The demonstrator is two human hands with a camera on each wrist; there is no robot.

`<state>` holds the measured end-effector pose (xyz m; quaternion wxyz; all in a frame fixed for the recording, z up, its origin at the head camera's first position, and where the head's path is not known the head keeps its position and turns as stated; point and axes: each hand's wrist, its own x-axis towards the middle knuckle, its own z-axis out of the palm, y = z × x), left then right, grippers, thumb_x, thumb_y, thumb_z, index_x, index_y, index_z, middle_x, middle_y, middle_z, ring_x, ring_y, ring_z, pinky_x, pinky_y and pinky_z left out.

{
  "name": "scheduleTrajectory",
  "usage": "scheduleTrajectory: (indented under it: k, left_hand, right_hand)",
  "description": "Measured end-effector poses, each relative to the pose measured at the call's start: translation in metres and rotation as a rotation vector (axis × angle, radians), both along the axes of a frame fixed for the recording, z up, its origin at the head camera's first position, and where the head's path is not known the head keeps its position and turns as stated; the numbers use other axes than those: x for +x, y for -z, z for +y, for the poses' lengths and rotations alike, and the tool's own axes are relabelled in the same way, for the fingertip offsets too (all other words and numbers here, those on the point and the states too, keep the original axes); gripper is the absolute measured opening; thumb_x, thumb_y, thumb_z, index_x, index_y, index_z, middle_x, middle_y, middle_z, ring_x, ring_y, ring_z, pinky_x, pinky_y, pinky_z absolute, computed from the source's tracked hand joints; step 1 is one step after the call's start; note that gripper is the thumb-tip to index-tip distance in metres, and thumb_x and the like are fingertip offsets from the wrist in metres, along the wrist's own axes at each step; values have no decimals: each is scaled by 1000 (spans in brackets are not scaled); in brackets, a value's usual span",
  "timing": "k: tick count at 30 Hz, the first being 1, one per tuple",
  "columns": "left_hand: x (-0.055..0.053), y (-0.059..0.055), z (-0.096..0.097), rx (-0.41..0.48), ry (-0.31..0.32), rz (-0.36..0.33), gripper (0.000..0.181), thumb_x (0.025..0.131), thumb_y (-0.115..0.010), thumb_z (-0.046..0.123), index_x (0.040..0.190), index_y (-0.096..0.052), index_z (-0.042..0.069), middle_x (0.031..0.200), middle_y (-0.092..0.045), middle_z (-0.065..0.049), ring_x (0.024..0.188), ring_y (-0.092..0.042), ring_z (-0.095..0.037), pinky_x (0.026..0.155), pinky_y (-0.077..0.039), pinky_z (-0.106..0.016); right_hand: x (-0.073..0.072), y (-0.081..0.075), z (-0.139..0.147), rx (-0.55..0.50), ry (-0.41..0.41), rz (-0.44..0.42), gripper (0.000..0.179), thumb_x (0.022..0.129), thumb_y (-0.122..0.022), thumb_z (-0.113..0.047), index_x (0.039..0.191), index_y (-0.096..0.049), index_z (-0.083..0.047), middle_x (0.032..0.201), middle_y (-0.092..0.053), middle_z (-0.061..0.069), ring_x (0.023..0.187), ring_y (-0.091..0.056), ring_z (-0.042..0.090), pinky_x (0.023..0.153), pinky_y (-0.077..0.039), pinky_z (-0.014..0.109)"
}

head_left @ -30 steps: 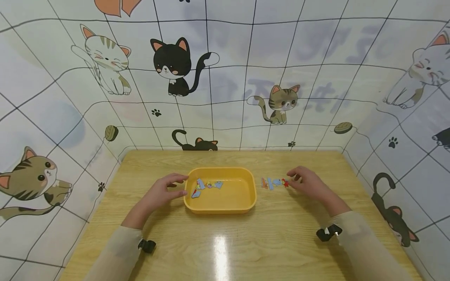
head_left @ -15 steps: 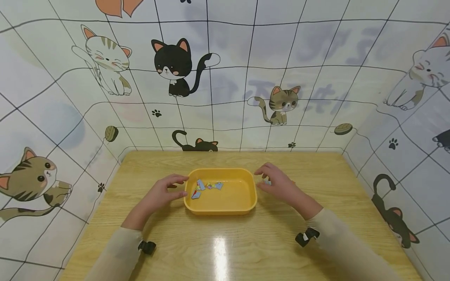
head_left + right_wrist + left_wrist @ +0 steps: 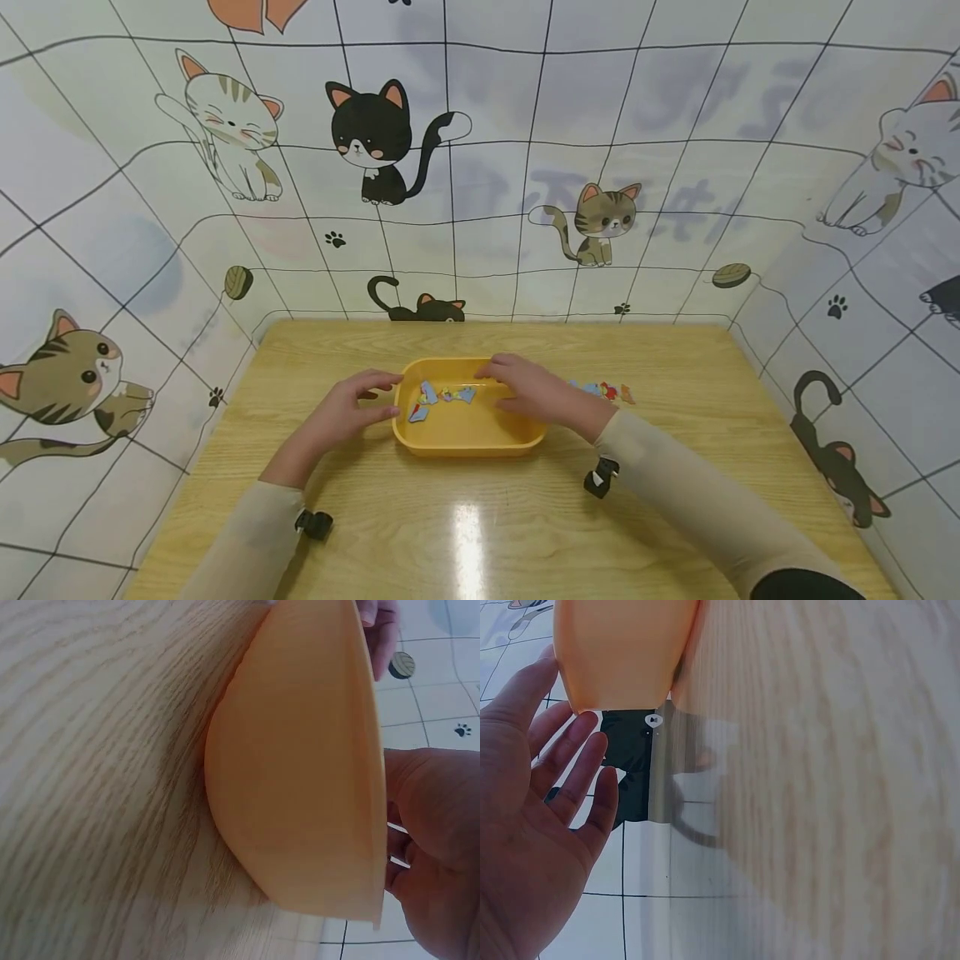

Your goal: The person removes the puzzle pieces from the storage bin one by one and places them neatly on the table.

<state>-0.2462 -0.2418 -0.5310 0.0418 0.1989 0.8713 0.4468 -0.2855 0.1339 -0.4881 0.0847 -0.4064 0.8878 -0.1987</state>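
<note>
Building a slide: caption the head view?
Right grip over a yellow rounded-rectangular tray holding multicoloured flat pieces; left grip at its left end.

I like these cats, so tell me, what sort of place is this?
Maybe a small indoor play or work corner, though I can't be sure: cartoon cats decorate the walls around a wood-grain table, and a yellow tray on it holds small colourful pieces.

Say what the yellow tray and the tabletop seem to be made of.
Yellow tray: probably moulded plastic, smooth with slight gloss, judging by its seamless rounded corners. Tabletop: wood or laminate, given the grain; its bright reflection suggests a glossy coat.
</note>
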Motion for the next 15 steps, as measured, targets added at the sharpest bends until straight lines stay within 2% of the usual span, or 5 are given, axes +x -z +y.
scheduleTrajectory:
  k: [8,15]
  left_hand:
    - [-1,2,-2,9,2,-7,53,99,-87,25,148,-71,16,148,-68,-3,134,-63,-33,112,-54,-60]
    - [-1,2,-4,9,8,0,53,99,-87,26,149,-71,15,147,-68,-2,134,-63,-33,112,-54,-60]
  right_hand:
    - [-16,14,-29,115,-84,43,50,104,-75,-3,152,-61,-3,150,-64,13,141,-59,33,119,-49,48]
    - [-20,26,-44,169,-74,29,44,107,-73,-10,150,-65,-8,144,-67,7,132,-63,24,114,-52,40]
